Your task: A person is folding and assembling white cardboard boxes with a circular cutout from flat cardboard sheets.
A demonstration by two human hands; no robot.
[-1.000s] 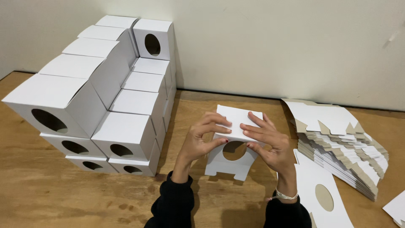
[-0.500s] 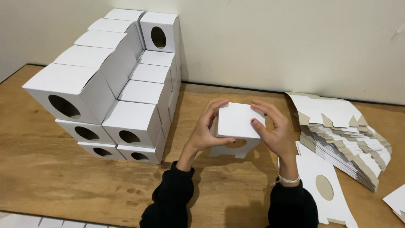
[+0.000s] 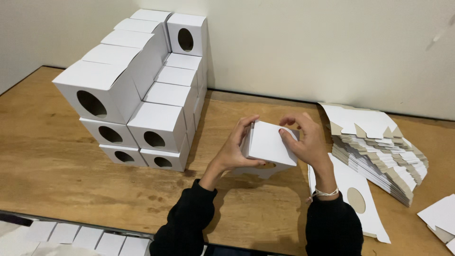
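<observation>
Both hands grip a small white cardboard box (image 3: 268, 147) just above the wooden table (image 3: 57, 156).

The box is half-folded: its plain white top panel is tilted, and cut flaps with a round hole hang beneath. The left hand (image 3: 234, 149) is curled around its left side, the right hand (image 3: 305, 140) around its right, fingers pressing the edges. Finished boxes (image 3: 142, 90) with round holes are stacked to the left; flat blanks (image 3: 374, 142) lie piled to the right.

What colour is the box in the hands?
White. The box held by the left hand and right hand shows best in the head view.
</observation>
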